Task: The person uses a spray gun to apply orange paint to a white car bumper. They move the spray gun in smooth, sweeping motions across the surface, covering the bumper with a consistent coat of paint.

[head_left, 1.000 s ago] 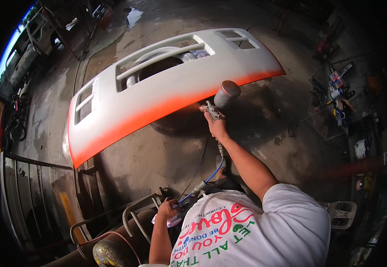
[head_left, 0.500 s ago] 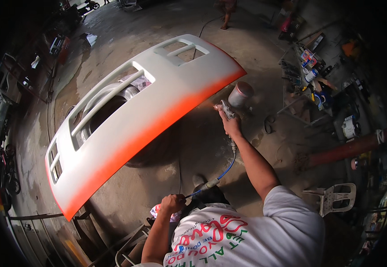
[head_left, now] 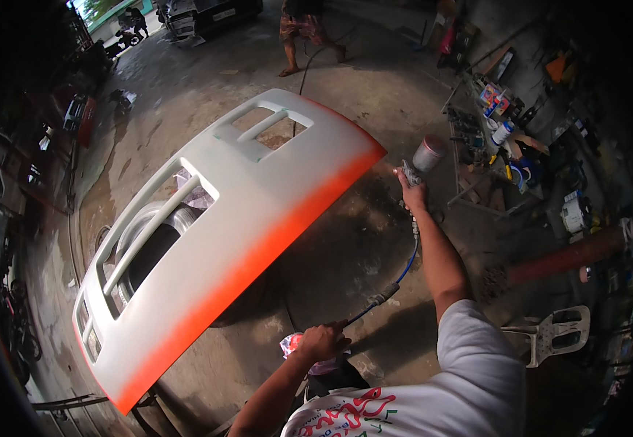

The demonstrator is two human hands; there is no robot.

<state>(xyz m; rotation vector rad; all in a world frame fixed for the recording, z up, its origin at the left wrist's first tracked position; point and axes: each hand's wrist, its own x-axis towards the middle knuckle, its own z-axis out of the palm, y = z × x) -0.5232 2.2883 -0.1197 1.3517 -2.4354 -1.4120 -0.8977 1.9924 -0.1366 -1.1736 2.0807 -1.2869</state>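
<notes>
A white vehicle bumper (head_left: 240, 226) with openings stretches diagonally across the middle, and orange paint runs along its near edge. My right hand (head_left: 413, 195) is wrapped round a spray gun (head_left: 410, 173) just off the bumper's right end. The gun carries a grey paint cup (head_left: 428, 154), and a blue air hose (head_left: 408, 268) trails from its handle. My left hand (head_left: 322, 342) is closed round the lower stretch of that hose. Beside the left hand shows a red-and-white cloth (head_left: 289, 344); whether the fingers hold it too, I cannot tell.
Through the bumper's large opening a tire (head_left: 158, 247) shows underneath. Tools and cans crowd a metal rack (head_left: 488, 197) at the right, near a white plastic chair (head_left: 560, 335) and a thick reddish pole (head_left: 564, 255). Another person (head_left: 303, 33) walks at the far side.
My right hand has carried the spray gun rightward, past the bumper's right end. The left hand still grips the hose. My view has shifted, and the person at the back shows more fully.
</notes>
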